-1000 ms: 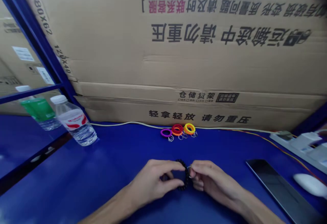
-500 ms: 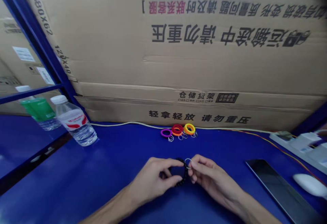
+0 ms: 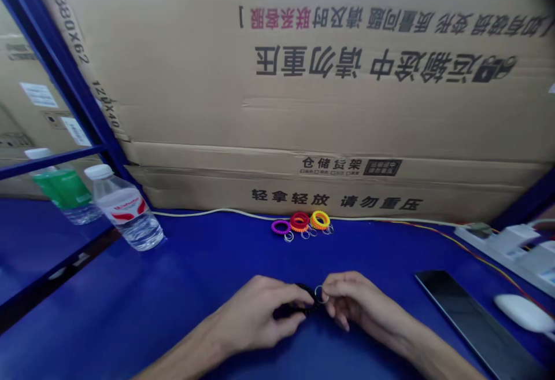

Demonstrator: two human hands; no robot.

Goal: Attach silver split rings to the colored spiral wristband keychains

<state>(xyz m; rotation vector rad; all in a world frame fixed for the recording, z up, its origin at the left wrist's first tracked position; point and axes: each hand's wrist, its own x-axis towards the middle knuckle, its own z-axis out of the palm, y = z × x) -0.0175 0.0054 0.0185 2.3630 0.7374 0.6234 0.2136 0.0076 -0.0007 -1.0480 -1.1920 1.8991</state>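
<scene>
My left hand (image 3: 260,310) is closed around a black spiral coil band (image 3: 299,309) just above the blue table (image 3: 195,276). My right hand (image 3: 355,305) pinches the small metal key ring (image 3: 319,294) at the band's end, fingertips meeting those of the left hand. Further back, by the cardboard, lie three more coil bands with rings: a purple one (image 3: 281,227), a red one (image 3: 299,221) and a yellow-orange one (image 3: 319,219).
Large cardboard boxes (image 3: 303,108) wall off the back. A clear water bottle (image 3: 125,209) and a green-labelled bottle (image 3: 65,192) stand at left beside a blue frame post (image 3: 65,67). At right are a dark phone (image 3: 472,322), a white mouse (image 3: 522,313) and a power strip (image 3: 511,244) with cables.
Both hands have sunk slightly toward the table and drawn closer to me. The black band is now flattened and more hidden in my left hand; the ring stays pinched in my right.
</scene>
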